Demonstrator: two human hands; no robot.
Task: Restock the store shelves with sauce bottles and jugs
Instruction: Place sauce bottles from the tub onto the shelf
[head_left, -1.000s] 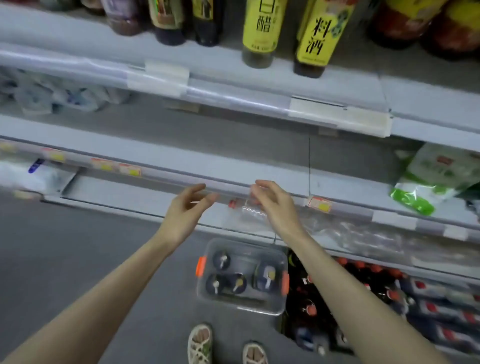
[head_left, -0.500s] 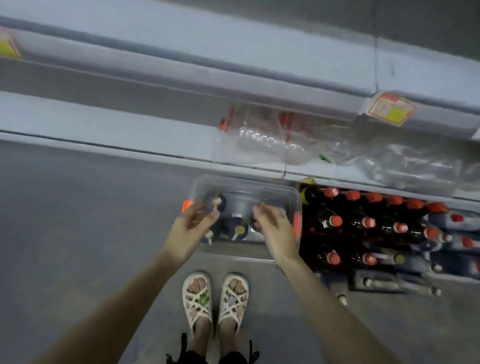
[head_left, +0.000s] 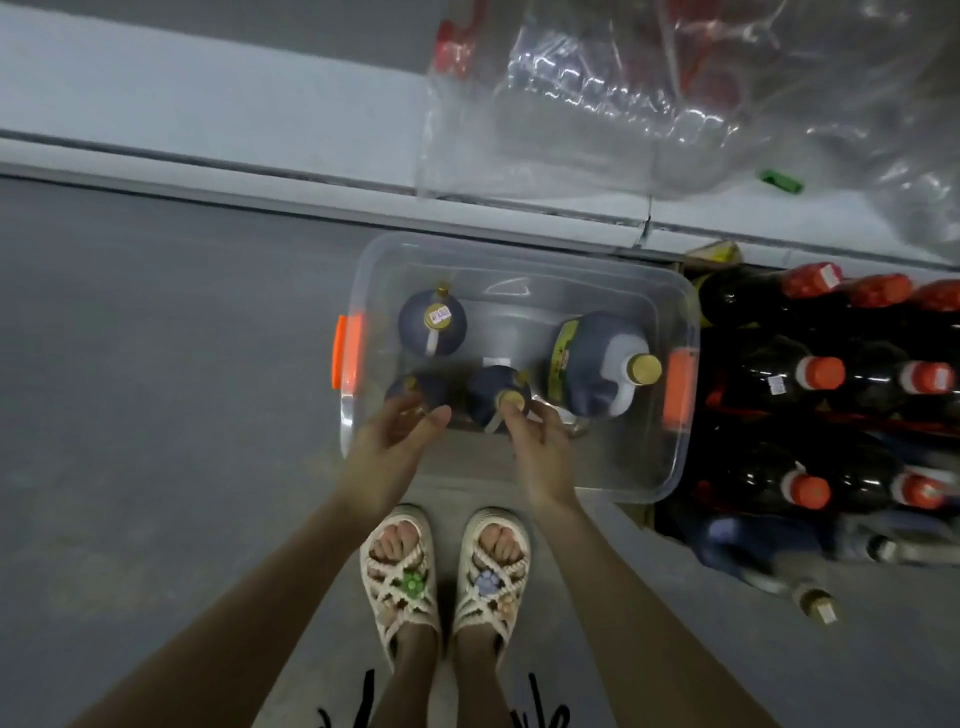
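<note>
Step in hand, as I read it: take the next jugs out for shelving. The small dark round middle jug with a gold cap stands at the near wall of the clear plastic storage bin with orange latches. My right grip is on it, thumb against the cap and fingers curled past the neck. Whether that hold has closed I cannot tell. The matching near-left jug sits just beside it. My left grip is at its top, thumb spread and fingers loose, with nothing held that I can see. To do this well, I would settle each grip under the cap, around the neck or handle, never on the cap alone. These look full and probably heavy. Lift straight up to clear the bin wall and keep the jugs upright. The large dark jug with a white handle stands close on the right, so avoid knocking it. The bin stands on the grey floor before the pale bottom shelf. Crumpled clear plastic wrap covers its right part, so aim for the bare left stretch.
</note>
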